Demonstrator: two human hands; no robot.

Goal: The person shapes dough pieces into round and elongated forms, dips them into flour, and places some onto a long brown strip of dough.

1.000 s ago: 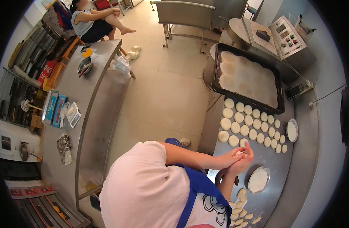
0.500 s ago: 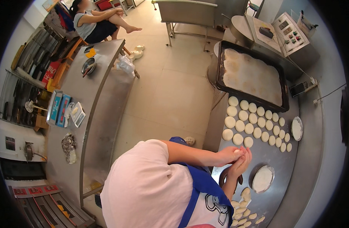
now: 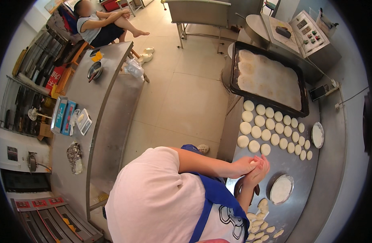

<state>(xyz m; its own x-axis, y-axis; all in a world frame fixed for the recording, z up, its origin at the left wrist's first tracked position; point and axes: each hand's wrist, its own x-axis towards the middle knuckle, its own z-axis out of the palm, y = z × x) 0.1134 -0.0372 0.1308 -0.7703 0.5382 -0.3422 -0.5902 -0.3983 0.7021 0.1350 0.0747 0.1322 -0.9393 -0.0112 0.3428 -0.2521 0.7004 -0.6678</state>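
Both hands, left hand [image 3: 244,165] and right hand [image 3: 258,172], stay pressed together around a dough piece [image 3: 255,163]; rows of balls [image 3: 271,129] unchanged by the table's far edge.

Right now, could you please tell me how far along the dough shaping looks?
Done: rows of round dough balls sit on the steel table, and the black tray holds flattened pieces. In hand: the left hand and right hand press together, apparently around one piece, mostly hidden. Left: a pile of small dough pieces by the round dish of flour.
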